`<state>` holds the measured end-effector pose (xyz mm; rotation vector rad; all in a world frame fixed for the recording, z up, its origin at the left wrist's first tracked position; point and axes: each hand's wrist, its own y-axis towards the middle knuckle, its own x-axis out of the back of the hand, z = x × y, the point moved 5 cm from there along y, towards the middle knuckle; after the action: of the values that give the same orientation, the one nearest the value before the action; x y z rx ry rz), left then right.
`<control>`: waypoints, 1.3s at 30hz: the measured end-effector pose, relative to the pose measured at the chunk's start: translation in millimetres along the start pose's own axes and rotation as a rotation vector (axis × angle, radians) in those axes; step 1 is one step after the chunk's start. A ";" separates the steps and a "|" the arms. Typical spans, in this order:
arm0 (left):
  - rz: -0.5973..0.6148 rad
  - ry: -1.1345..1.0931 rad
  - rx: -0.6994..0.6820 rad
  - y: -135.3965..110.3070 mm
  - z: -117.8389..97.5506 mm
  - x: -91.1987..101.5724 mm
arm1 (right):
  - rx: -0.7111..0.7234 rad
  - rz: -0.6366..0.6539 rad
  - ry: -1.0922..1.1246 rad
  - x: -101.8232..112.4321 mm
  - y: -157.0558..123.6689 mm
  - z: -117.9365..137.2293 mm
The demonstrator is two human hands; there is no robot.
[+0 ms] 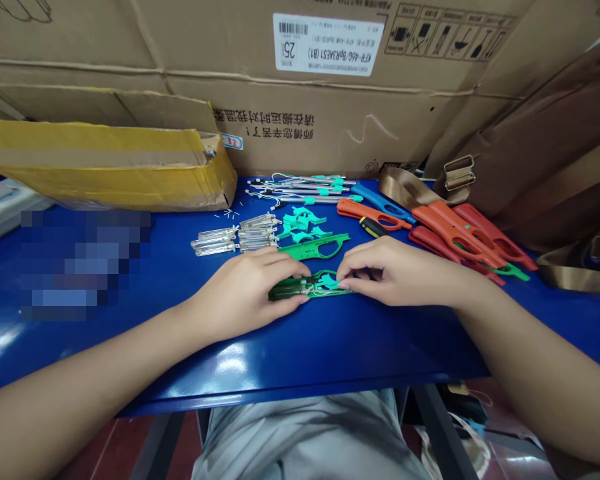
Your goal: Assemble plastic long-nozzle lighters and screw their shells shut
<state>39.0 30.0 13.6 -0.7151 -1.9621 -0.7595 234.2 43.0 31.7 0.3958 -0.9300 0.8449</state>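
Note:
My left hand (245,283) grips the left end of a green lighter shell half (286,289) with thumb and fingers, holding it low at the table. A dark, see-through part and thin white wires show inside the shell. My right hand (405,273) pinches a small teal trigger piece (327,282) over the shell's right part; whether it is seated cannot be made out. Just behind lies another green shell half (315,248). Beyond it are several loose teal triggers (304,223) and rows of clear fuel tanks (257,233).
Metal lighter rods (305,193) with wires lie at the back. To the right are a yellow-black screwdriver (373,227), an orange handle shell (367,212) and several red and orange handles (463,230). A yellow-taped carton (130,173) stands back left, a large cardboard box (330,127) behind.

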 end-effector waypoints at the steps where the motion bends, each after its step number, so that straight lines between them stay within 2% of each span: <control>1: 0.006 0.003 0.000 -0.1 -0.6 -0.2 | -0.008 0.003 0.004 -0.1 -0.2 -0.4; 12: 0.037 0.025 -0.079 -0.6 -4.7 -3.2 | -0.047 -0.018 -0.022 2.0 -0.4 -1.3; 39: 0.001 -0.004 -0.108 -1.7 -6.3 -6.4 | 0.139 -0.031 -0.038 -1.5 -0.9 4.9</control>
<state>43.9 23.1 10.2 -0.7824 -1.9354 -0.8695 231.8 38.6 33.2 0.5463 -0.9003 0.8783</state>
